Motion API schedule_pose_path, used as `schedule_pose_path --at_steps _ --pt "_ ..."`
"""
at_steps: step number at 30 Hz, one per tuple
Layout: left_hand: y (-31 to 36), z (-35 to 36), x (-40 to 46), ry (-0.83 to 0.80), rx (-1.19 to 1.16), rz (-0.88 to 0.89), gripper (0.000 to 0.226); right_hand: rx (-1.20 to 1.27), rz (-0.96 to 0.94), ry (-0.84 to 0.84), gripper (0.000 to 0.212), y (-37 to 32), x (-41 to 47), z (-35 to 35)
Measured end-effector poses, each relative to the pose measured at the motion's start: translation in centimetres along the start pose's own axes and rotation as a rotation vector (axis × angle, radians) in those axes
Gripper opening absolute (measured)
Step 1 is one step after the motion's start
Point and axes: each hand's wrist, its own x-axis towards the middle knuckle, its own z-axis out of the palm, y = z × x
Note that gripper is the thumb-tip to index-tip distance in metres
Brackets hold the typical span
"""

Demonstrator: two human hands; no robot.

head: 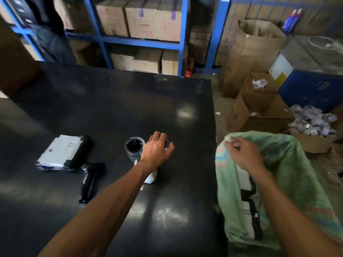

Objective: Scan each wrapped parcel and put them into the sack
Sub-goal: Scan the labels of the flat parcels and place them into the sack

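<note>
While my right hand [243, 154] pinches the green sack [289, 175] rim off the table's [111, 101] right edge, my left hand [157, 151] curls over a wrapped parcel [151, 176] near that edge, whose long axis runs toward me; grip not clearly closed. Sack lies right of it, so the left hand is nearer.

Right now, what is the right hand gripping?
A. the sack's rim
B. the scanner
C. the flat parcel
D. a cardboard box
A: the right hand pinches the green sack at its rim beside the table, holding it open.
</note>
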Motion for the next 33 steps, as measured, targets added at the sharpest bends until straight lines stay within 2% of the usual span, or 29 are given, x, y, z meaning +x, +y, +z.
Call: schedule_pose_path --at_steps 7,10,15,20,24,28,33 --pt "-14.3 -8.0 -1.8 0.047 0.051 -0.165 0.031 0.022 -0.16 -0.124 0.04 -15.0 -4.2 8.3" --pt "-20.0 -11.3 -2.6 0.039 0.06 -0.293 0.035 0.064 -0.241 -0.195 0.054 -20.7 -6.1 12.4" --pt "-27.6 -15.2 -4.6 0.006 0.059 -0.517 0.042 -0.016 -0.325 -0.347 0.043 -28.2 -9.0 19.0" --pt "-34.0 -16.2 -5.7 -0.088 0.051 -0.65 0.058 -0.178 -0.368 -0.551 0.058 -32.6 -11.1 25.6" --pt "-37.2 -15.3 -5.7 -0.163 0.053 -0.701 0.063 -0.173 -0.251 -0.701 0.082 -34.0 -12.3 30.0" --pt "-39.9 -13.9 -4.8 -0.252 0.071 -0.72 0.077 -0.082 -0.065 -0.684 0.092 -34.4 -13.0 33.4" --pt "-42.9 -12.3 -1.9 -0.379 -0.026 -0.794 0.107 0.059 0.128 -0.694 0.103 -33.7 -13.2 36.5"
